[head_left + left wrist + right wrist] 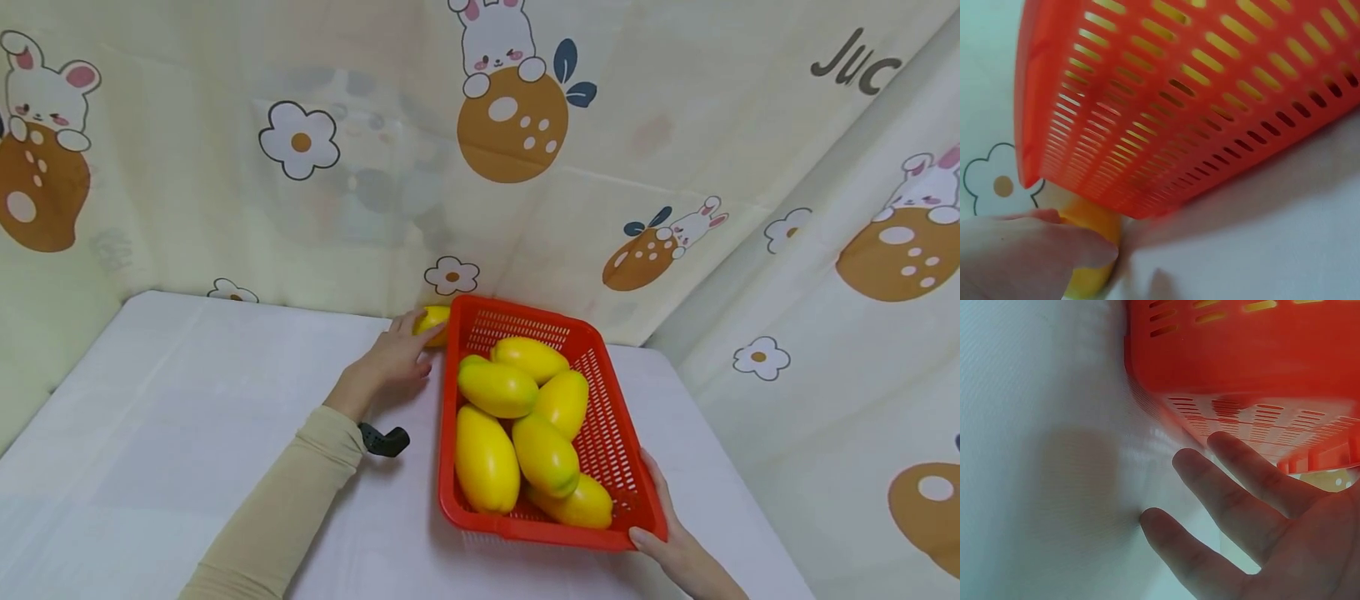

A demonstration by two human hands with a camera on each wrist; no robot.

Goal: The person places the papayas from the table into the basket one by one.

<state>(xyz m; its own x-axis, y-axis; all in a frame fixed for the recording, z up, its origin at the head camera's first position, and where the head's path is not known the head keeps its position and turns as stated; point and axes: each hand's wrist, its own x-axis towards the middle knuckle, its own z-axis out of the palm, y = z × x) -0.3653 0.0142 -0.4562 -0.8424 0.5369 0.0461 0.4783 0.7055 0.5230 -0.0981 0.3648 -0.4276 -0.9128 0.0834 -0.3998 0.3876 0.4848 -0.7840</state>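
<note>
A red plastic basket (517, 533) with slotted walls stands on the table, and several yellow mangoes (487, 458), some tinged green, lie inside it. Beyond its back left corner is another yellow mango (432, 323), partly hidden by the basket and the fingers. My left hand (396, 354) grips this one, with the thumb along its near side in the left wrist view. At the basket's front right corner, my right hand (675, 542) holds the rim, thumb on top. In the right wrist view, three of its fingers (1229, 503) spread out below the basket's wall.
The table (225, 400) has a white cover. Behind it and along the right hangs a cream curtain (375, 225) printed with rabbits, fruit and flowers. A black curved piece (386, 440) sits at the left wrist, beside the beige sleeve (292, 492).
</note>
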